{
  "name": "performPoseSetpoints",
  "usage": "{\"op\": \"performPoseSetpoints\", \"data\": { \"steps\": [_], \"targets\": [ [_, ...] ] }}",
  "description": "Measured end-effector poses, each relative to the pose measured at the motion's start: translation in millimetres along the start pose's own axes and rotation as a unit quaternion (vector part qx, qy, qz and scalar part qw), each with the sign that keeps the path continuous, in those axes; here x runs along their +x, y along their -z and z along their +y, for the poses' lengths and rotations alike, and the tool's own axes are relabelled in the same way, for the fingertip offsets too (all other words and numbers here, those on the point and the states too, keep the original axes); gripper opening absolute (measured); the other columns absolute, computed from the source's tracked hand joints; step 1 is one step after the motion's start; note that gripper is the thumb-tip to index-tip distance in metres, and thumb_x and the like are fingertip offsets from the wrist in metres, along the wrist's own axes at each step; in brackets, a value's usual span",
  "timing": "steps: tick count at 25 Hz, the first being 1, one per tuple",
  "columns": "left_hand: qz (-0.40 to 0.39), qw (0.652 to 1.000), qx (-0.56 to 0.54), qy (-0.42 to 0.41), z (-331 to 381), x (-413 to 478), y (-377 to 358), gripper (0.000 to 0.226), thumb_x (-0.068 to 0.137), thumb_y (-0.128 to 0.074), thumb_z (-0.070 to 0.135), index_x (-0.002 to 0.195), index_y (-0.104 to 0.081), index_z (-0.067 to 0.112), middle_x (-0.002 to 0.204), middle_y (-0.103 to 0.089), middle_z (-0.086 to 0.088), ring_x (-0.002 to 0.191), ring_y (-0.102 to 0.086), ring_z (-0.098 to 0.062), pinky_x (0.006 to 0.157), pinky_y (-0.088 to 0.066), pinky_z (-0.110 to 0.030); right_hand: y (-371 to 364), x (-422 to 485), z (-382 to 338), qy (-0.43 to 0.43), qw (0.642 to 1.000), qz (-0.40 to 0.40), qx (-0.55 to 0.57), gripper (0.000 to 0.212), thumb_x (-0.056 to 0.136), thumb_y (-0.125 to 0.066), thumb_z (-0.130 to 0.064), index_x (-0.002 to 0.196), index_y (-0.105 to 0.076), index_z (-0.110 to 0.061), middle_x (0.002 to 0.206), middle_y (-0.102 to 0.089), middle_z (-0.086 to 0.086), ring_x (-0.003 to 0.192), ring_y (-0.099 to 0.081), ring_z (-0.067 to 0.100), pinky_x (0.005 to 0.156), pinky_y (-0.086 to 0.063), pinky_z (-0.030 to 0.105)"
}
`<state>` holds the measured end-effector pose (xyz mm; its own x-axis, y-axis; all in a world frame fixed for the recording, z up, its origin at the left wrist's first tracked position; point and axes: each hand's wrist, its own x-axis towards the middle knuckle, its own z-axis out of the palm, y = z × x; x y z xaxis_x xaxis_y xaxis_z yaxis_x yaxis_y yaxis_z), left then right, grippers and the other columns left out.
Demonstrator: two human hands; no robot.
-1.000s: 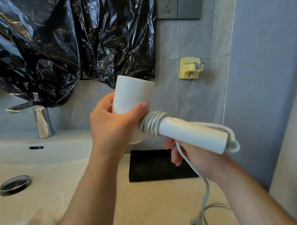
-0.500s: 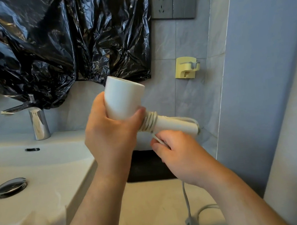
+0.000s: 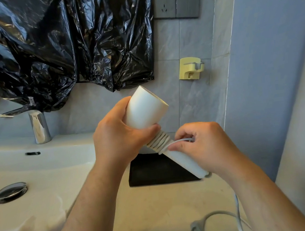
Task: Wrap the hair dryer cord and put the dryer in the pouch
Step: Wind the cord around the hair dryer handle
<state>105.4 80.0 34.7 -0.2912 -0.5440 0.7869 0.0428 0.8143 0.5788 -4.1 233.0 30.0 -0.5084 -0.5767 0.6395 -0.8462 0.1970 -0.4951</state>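
Mid-wrap: left hand [image 3: 118,136] clamps dryer [image 3: 145,109] barrel above table [image 3: 159,210]; right hand [image 3: 203,143] pinches cord [image 3: 160,140] — limp, springy, likely loosening unless kept taut. Pouch [image 3: 154,170] — probably the black slab — behind.

A white basin [image 3: 39,167] takes up the lower left and serves as the landmark here. A chrome faucet [image 3: 39,127] stands upright on its back ledge, with a small dark overflow slot [image 3: 33,153] just in front of it and a round chrome drain stopper [image 3: 10,191] lower in the bowl. Crumpled black plastic sheeting [image 3: 52,45] hangs on the wall above the basin. To the right of the basin runs a beige countertop [image 3: 150,211]. High on the tiled wall, up and right of the basin, sit a grey socket [image 3: 165,4] and a grey switch [image 3: 188,3] side by side, with a pale yellow wall hook [image 3: 190,68] below them.
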Motion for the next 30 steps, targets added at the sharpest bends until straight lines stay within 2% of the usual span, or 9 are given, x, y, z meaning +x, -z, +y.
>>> {"op": "performPoseSetpoints", "data": {
  "steps": [4, 7, 11, 16, 19, 22, 26, 27, 30],
  "targets": [
    [-0.048, 0.997, -0.067, 0.002, -5, 6, 7, 0.062, 0.05, -0.084, 0.049, 0.108, -0.065, 0.039, 0.092, -0.071, 0.013, 0.088, -0.066, -0.013, 0.077, -0.056, -0.043, 2, -1, -1, -0.035, 0.991, -0.059, 0.118, 0.007, 0.077, -0.077, -0.022, 0.071, -0.074, -0.025, 0.072, -0.071, -0.002, 0.068, -0.064, 0.01, 0.065, -0.051, 0.033],
    [-0.061, 0.991, -0.118, 0.005, -6, 10, 11, 0.056, 0.051, -0.087, 0.04, 0.103, -0.069, 0.033, 0.087, -0.071, 0.01, 0.081, -0.065, -0.009, 0.071, -0.055, -0.033, 2, -1, -5, -0.056, 0.978, -0.055, 0.191, 0.009, 0.072, -0.081, -0.018, 0.068, -0.075, -0.024, 0.067, -0.073, 0.001, 0.063, -0.064, 0.013, 0.066, -0.056, 0.037],
    [-0.106, 0.972, -0.206, 0.026, -1, 10, 13, 0.058, 0.049, -0.088, 0.037, 0.103, -0.072, 0.026, 0.085, -0.071, 0.008, 0.076, -0.064, -0.007, 0.066, -0.05, -0.024, 8, -1, -4, -0.074, 0.929, -0.072, 0.354, 0.011, 0.062, -0.08, -0.007, 0.06, -0.071, -0.012, 0.051, -0.066, 0.0, 0.045, -0.059, 0.005, 0.046, -0.049, 0.019],
    [-0.121, 0.944, -0.299, 0.075, 0, 9, 6, 0.058, 0.049, -0.088, 0.035, 0.104, -0.073, 0.022, 0.087, -0.073, 0.001, 0.077, -0.068, -0.016, 0.063, -0.053, -0.031, 5, 4, 8, -0.058, 0.88, -0.101, 0.46, 0.047, 0.031, -0.091, -0.051, 0.062, -0.077, -0.019, 0.06, -0.072, -0.001, 0.052, -0.066, 0.007, 0.049, -0.052, 0.019],
    [-0.113, 0.933, -0.324, 0.11, 1, 6, -1, 0.053, 0.052, -0.088, 0.033, 0.1, -0.073, 0.02, 0.085, -0.073, -0.002, 0.074, -0.068, -0.018, 0.061, -0.054, -0.033, -1, 9, 16, -0.081, 0.859, -0.099, 0.496, 0.054, 0.026, -0.091, -0.057, 0.064, -0.078, -0.021, 0.064, -0.074, -0.002, 0.055, -0.068, 0.008, 0.051, -0.054, 0.02],
    [-0.095, 0.927, -0.328, 0.151, 0, 3, -5, 0.047, 0.056, -0.088, 0.029, 0.1, -0.073, 0.018, 0.085, -0.074, -0.004, 0.073, -0.069, -0.019, 0.06, -0.055, -0.034, -13, 7, 22, -0.075, 0.821, -0.095, 0.558, 0.05, 0.036, -0.092, -0.052, 0.071, -0.08, -0.019, 0.072, -0.075, 0.0, 0.062, -0.07, 0.011, 0.057, -0.056, 0.023],
    [-0.087, 0.917, -0.348, 0.178, 6, 3, -6, 0.043, 0.058, -0.085, 0.032, 0.096, -0.074, 0.014, 0.082, -0.074, -0.007, 0.071, -0.069, -0.022, 0.059, -0.057, -0.038, -15, 3, 31, -0.005, 0.696, -0.179, 0.695, 0.032, 0.075, -0.077, -0.021, 0.107, -0.075, -0.014, 0.085, -0.072, -0.002, 0.067, -0.064, 0.008, 0.055, -0.049, 0.019],
    [-0.075, 0.916, -0.348, 0.184, 8, 3, -6, 0.04, 0.059, -0.084, 0.032, 0.093, -0.074, 0.014, 0.08, -0.073, -0.006, 0.069, -0.068, -0.021, 0.058, -0.057, -0.037, -13, 4, 31, -0.01, 0.7, -0.187, 0.689, 0.033, 0.078, -0.074, -0.015, 0.111, -0.073, -0.016, 0.083, -0.069, -0.002, 0.064, -0.06, 0.008, 0.053, -0.045, 0.017],
    [-0.007, 0.912, -0.34, 0.229, 9, 3, -12, 0.032, 0.061, -0.082, 0.034, 0.082, -0.073, 0.011, 0.071, -0.069, -0.002, 0.063, -0.063, -0.017, 0.055, -0.053, -0.033, -17, 3, 27, -0.031, 0.772, -0.157, 0.615, 0.046, 0.077, -0.066, -0.003, 0.119, -0.068, -0.022, 0.071, -0.054, -0.004, 0.057, -0.042, 0.007, 0.051, -0.032, 0.019]
  ]
}}
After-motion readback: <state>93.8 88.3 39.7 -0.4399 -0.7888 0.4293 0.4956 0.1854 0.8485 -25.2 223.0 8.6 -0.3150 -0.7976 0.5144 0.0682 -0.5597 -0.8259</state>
